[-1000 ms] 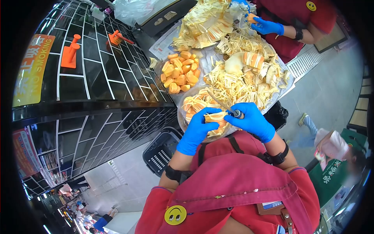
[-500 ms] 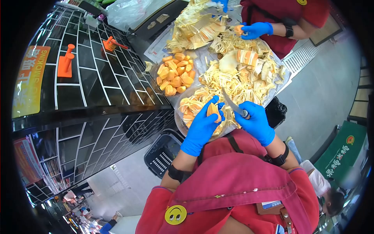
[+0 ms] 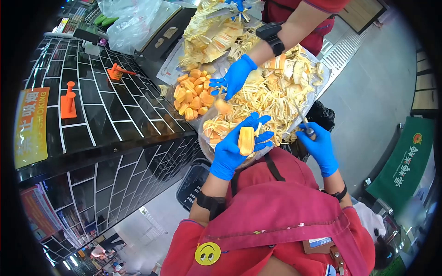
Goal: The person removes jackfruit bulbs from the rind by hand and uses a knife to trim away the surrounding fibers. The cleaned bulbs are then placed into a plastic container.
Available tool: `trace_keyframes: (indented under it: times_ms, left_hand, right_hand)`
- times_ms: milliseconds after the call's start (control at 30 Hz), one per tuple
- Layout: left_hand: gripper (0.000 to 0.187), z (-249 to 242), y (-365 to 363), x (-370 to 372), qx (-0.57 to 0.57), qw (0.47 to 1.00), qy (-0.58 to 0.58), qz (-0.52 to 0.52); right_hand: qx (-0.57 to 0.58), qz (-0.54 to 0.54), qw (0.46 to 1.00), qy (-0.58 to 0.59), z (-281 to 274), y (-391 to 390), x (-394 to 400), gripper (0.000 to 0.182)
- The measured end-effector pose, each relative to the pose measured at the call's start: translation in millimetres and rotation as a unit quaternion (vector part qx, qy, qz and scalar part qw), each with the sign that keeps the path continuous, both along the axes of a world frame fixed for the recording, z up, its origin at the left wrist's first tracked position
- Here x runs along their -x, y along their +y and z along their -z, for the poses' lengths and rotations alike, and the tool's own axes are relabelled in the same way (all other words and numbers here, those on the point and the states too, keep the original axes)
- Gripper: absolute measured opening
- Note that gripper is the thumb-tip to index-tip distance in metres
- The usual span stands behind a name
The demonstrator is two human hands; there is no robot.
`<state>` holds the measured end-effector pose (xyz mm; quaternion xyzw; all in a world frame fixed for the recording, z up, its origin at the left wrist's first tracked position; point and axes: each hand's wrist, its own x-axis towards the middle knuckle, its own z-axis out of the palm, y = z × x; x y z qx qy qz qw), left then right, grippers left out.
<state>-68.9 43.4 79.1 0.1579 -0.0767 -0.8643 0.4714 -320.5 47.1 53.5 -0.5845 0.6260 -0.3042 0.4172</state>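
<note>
My left hand [image 3: 229, 154] wears a blue glove and holds an orange jackfruit pod [image 3: 246, 141] across its palm, fingers spread beneath it. In my right hand [image 3: 321, 151], also gloved, a knife [image 3: 311, 133] is gripped by the handle, its blade pointing up and away from the pod. Just beyond my left hand stands a clear bowl [image 3: 203, 146] with pods and pale strands in it. Jackfruit strands [image 3: 276, 103] lie heaped between and beyond my hands.
A co-worker's gloved hand [image 3: 237, 76] reaches in above the bowl, a blurred pod [image 3: 223, 106] just below it. Peeled pods [image 3: 191, 94] fill a container by the black tiled wall [image 3: 106, 110]. A black bag [image 3: 321, 115] hangs right; a dark basket [image 3: 188, 186] stands below left.
My right hand has moved right and down with the knife, away from the pod. My left hand has opened out under the pod. The co-worker's hand has come across toward the bowl.
</note>
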Motion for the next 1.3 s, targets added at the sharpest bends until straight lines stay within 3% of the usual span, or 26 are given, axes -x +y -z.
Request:
trace_keyframes:
  times_ms: [67,200,267,300,333,400,500,567,633,667,733,800,867,933,1033,1067,1133,1200,1267,1300]
  left_hand:
    - [0.088,-2,1,1,0.002,0.999,-0.027,0.024]
    - [0.098,9,5,-11,0.0,0.998,-0.031,0.05]
    - [0.099,15,6,-17,0.017,0.996,-0.004,0.089]
    - [0.099,-9,9,-11,0.083,0.922,-0.364,0.103]
    - [0.099,-7,10,-13,0.082,0.923,-0.364,0.098]
    - [0.072,1,12,-17,0.164,0.967,-0.19,0.036]
    - [0.069,13,15,-23,0.101,0.989,-0.09,0.058]
    - [0.07,15,17,-25,0.055,0.988,-0.13,0.066]
    - [0.073,10,17,-25,-0.027,0.962,-0.253,0.093]
    - [0.073,13,17,-25,-0.027,0.963,-0.253,0.093]
    - [0.066,28,15,-29,-0.031,0.988,-0.15,-0.008]
    - [0.066,34,13,-37,-0.023,0.991,-0.13,-0.031]
    - [0.068,35,8,-46,-0.06,0.996,0.013,-0.068]
    - [0.069,33,4,-54,-0.049,0.995,0.003,-0.082]
    - [0.066,42,-2,-71,-0.053,0.993,0.021,-0.108]
    - [0.066,53,-6,-83,-0.05,0.992,0.018,-0.111]
    - [0.065,71,-18,-110,-0.127,0.94,-0.246,-0.2]
    - [0.065,82,-40,-134,-0.075,0.902,-0.295,-0.306]
    - [0.064,92,-64,-159,0.005,0.782,-0.522,-0.342]
    - [0.066,124,-84,-187,0.041,0.691,-0.631,-0.349]
  right_hand:
    - [0.028,-0.046,0.995,-0.085,-24,-2,-26,0.035]
    - [0.083,-0.161,0.98,-0.081,-54,-21,-51,0.033]
    - [-0.094,-0.263,0.939,-0.201,-56,-29,-55,0.034]
    - [-0.073,-0.289,0.945,-0.135,-54,-30,-60,0.034]
    - [-0.073,-0.294,0.944,-0.133,-54,-32,-66,0.034]
    - [-0.207,-0.269,0.92,-0.195,-54,-33,-76,0.034]
    - [-0.23,-0.317,0.89,-0.232,-31,-40,-82,0.031]
    - [-0.251,-0.341,0.877,-0.228,-28,-43,-88,0.03]
    - [-0.094,-0.321,0.928,-0.161,-26,-41,-93,0.026]
    - [-0.095,-0.322,0.928,-0.16,-29,-43,-93,0.026]
    - [-0.065,-0.285,0.956,-0.01,-36,-48,-91,0.023]
    - [-0.047,-0.257,0.962,-0.079,-36,-45,-80,0.02]
    - [-0.069,-0.191,0.975,-0.087,-43,-45,-63,0.017]
    - [-0.07,-0.141,0.985,-0.076,-40,-45,-43,0.009]
    - [-0.044,-0.119,0.988,0.088,-5,-46,-2,0.03]
    - [-0.041,-0.122,0.988,0.085,1,-46,7,0.03]
    - [-0.085,-0.126,0.977,0.148,11,-42,23,0.035]
    - [-0.044,-0.107,0.984,0.133,27,-36,31,0.034]
    - [-0.103,-0.113,0.971,0.182,16,-34,27,0.033]
    - [-0.104,-0.113,0.971,0.181,19,-32,26,0.033]
